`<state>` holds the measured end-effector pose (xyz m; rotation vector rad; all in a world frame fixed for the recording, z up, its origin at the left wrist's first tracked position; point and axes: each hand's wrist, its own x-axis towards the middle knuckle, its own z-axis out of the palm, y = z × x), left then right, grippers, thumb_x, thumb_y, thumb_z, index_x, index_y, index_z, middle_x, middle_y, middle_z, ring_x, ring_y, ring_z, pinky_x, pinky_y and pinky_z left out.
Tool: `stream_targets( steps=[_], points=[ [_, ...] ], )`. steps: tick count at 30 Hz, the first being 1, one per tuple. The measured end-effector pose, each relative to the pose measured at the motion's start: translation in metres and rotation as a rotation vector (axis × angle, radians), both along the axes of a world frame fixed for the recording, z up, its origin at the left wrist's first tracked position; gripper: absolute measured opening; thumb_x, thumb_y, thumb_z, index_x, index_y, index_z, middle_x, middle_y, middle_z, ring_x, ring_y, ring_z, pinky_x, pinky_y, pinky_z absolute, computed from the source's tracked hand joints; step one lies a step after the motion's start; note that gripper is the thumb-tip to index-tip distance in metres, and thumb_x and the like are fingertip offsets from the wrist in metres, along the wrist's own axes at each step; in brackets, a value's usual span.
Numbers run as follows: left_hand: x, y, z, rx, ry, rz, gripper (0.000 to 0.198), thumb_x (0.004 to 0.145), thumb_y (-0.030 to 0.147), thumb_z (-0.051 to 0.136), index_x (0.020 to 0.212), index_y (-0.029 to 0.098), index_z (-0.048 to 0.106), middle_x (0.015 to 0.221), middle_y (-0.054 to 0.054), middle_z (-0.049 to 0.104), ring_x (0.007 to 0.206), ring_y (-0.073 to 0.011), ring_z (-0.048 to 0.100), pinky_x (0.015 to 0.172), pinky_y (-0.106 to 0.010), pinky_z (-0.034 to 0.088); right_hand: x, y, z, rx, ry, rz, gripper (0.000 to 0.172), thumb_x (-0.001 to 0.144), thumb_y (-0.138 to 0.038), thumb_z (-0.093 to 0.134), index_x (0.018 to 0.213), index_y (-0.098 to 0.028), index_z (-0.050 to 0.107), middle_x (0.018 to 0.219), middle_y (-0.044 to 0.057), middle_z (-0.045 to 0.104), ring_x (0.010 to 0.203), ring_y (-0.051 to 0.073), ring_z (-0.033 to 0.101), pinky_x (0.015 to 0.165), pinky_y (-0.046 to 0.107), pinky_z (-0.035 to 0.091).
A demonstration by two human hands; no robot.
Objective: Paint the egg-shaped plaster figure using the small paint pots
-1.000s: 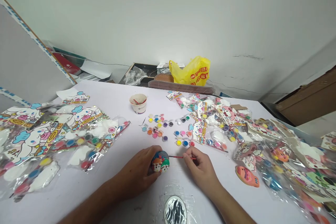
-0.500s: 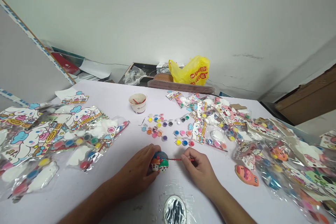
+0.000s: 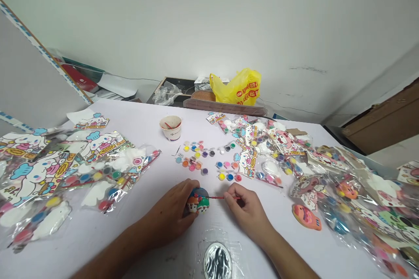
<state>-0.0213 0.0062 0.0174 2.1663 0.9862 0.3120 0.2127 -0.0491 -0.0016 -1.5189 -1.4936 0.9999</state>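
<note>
My left hand is closed around the left side of a small painted figurine, coloured blue, green, white, orange and red. In my right hand a thin red paintbrush is pinched, lying almost level. Its tip meets the right upper side of the figurine; whether it touches or just hovers is too small to tell. Beyond my hands lie strips of small paint pots in many colours, with more pots to their right. Part of the figurine is hidden by my left fingers.
A paper cup with brushes in it stands behind the paints. Plastic-bagged craft kits cover the left; more kits crowd the right. A painted orange-pink piece lies right of my hand. An oval grate sits at the near edge.
The whole view has shifted very slightly. My hands, the figurine and the paintbrush keep nearly the same pose.
</note>
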Motion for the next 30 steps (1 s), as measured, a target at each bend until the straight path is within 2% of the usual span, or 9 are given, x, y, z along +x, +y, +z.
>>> stream_targets(
  steps=[9, 22, 30],
  points=[
    [-0.0004, 0.0003, -0.0031, 0.006, -0.017, 0.0, 0.045, 0.085, 0.016, 0.058, 0.126, 0.026, 0.043, 0.12, -0.007, 0.06, 0.109, -0.0262, 0.059, 0.094, -0.041, 0.048, 0.0015, 0.0006, -0.001, 0.009, -0.029, 0.005, 0.031, 0.093, -0.035, 0.052, 0.067, -0.021, 0.04, 0.059, -0.005, 0.035, 0.056, 0.012, 0.032, 0.051, 0.024, 0.025],
    [0.0001, 0.0019, 0.0032, -0.017, 0.015, -0.01, 0.041, 0.087, 0.017, 0.057, 0.125, 0.025, 0.042, 0.119, -0.008, 0.059, 0.108, -0.0269, 0.058, 0.093, -0.042, 0.048, -0.0001, 0.0015, 0.0003, 0.006, -0.025, 0.007, 0.03, 0.093, -0.035, 0.051, 0.068, -0.022, 0.039, 0.06, -0.006, 0.033, 0.057, 0.012, 0.03, 0.052, 0.025, 0.024],
    [-0.0003, 0.0008, -0.0009, 0.008, -0.002, -0.006, 0.045, 0.086, 0.016, 0.057, 0.127, 0.026, 0.041, 0.124, -0.008, 0.057, 0.112, -0.0269, 0.056, 0.096, -0.041, 0.047, 0.0032, 0.0014, -0.0004, 0.015, -0.005, -0.012, 0.031, 0.09, -0.032, 0.051, 0.066, -0.022, 0.035, 0.059, -0.006, 0.03, 0.055, 0.012, 0.028, 0.05, 0.025, 0.022]
  ],
)
